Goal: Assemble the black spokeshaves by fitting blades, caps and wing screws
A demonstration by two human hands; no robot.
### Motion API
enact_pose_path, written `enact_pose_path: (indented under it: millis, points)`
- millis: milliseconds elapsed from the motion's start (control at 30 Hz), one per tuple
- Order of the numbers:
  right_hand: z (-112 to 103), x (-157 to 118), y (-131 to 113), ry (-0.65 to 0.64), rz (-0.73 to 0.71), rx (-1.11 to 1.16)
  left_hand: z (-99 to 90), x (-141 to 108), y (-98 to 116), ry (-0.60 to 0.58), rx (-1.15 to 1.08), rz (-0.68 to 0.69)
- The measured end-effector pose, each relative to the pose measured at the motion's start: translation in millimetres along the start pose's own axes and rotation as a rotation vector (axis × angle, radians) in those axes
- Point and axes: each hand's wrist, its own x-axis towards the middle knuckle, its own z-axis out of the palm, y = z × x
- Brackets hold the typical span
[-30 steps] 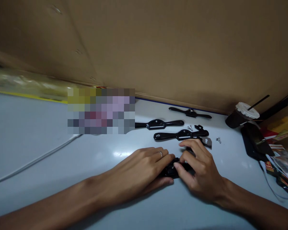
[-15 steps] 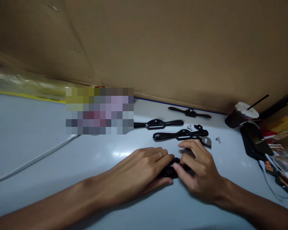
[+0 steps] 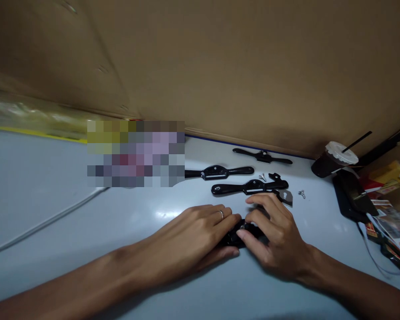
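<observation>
A black spokeshave (image 3: 233, 237) lies low over the table under both hands, much of it hidden by them. My left hand (image 3: 203, 231), a ring on one finger, is closed over its left side. With thumb and index finger, my right hand (image 3: 276, 240) pinches a small metal thumbscrew (image 3: 243, 226) at the middle of the tool; its other fingers are curled above. Just beyond the fingers rests another spokeshave body (image 3: 233, 189), with a flat steel blade (image 3: 287, 198), a black cap iron (image 3: 275, 177) and two loose thumbscrews, one nearer (image 3: 302, 194) and one farther (image 3: 262, 177).
Two further spokeshaves, one in the middle (image 3: 215, 172) and one at the back (image 3: 263, 156), lie before the cardboard wall (image 3: 219, 66). To the right stand a lidded drink cup with straw (image 3: 336, 155) and a black phone (image 3: 354, 193) with a white cable. Another white cable (image 3: 53, 222) crosses the left side.
The right thumb and index finger have shifted slightly around the thumbscrew. My left hand stays in place on the spokeshave. The whole view has drifted a little.
</observation>
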Motion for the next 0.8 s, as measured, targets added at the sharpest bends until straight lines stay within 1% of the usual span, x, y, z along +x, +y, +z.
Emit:
enact_pose_path:
  millis: [100,167,233,300,333,400,467,533,600,633,700,767,800]
  points:
    - [-2.1,0.9,-0.3,-0.089,-0.123,0.059,1.1,0.5,-0.7,0.024,-0.019,0.018]
    - [-2.5,1.0,-0.3,-0.092,-0.173,0.075,1.9,0.4,-1.3,0.027,-0.020,0.018]
    - [-1.6,0.6,0.2,-0.030,-0.144,0.057,1.8,0.3,-1.4,0.019,-0.016,0.012]
    - [-0.3,0.2,0.7,0.025,-0.065,0.012,1.1,0.6,-1.0,0.012,-0.005,0.005]
    - [0.0,0.2,0.8,0.034,-0.030,-0.010,0.8,0.8,-0.8,0.013,0.002,0.003]
    - [-0.4,0.9,0.3,0.008,0.003,-0.023,0.5,1.2,-0.6,0.021,0.013,0.004]
    - [-1.9,1.9,-0.7,-0.040,-0.050,0.017,0.9,1.3,-0.6,0.029,0.011,0.013]
    - [-3.3,2.5,-1.6,-0.079,-0.145,0.065,1.3,1.2,-0.6,0.031,0.003,0.021]
    - [-3.2,1.9,-1.7,-0.059,-0.189,0.077,1.2,1.1,-0.4,0.026,0.000,0.021]
    - [-2.6,1.3,-1.3,-0.029,-0.173,0.071,0.9,1.0,-0.3,0.022,0.002,0.018]
    - [-0.9,-0.3,-0.2,0.033,-0.085,0.053,0.2,1.2,0.1,0.016,0.009,0.011]
    - [0.3,-1.5,0.8,0.044,0.002,0.042,-0.3,1.3,0.1,0.017,0.015,0.010]
    - [0.4,-1.7,1.0,0.026,0.019,0.042,-0.2,1.3,-0.1,0.022,0.019,0.010]
